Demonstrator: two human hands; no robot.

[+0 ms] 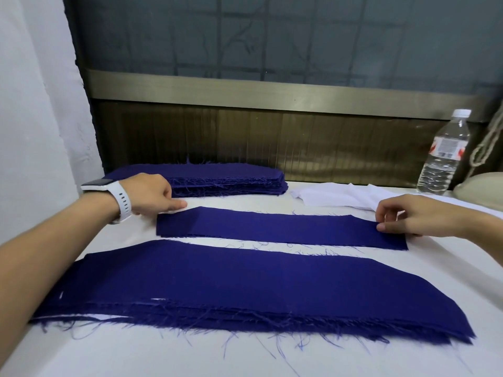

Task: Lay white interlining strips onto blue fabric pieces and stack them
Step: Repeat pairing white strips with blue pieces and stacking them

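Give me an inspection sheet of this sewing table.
Surface: white cloth-covered table, loose blue threads.
Job's things: single dark blue fabric piece mid-table; frayed blue stack nearest; second blue stack behind; white interlining pile far right.
Clutter: clear plastic water bottle, upright.
Grippers: left hand at the single piece's left end, grip unclear; right hand pinches its right end.
Cables: nothing seen.
Surroundings: dark window; twisted beige rope at right.

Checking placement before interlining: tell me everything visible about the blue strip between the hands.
The blue strip is long, narrow, dark woven cloth with frayed edges, lying flat on the table between the far stack and the near stack. The left hand pinches its far left corner; the right hand pinches its right end. Its top face is bare.
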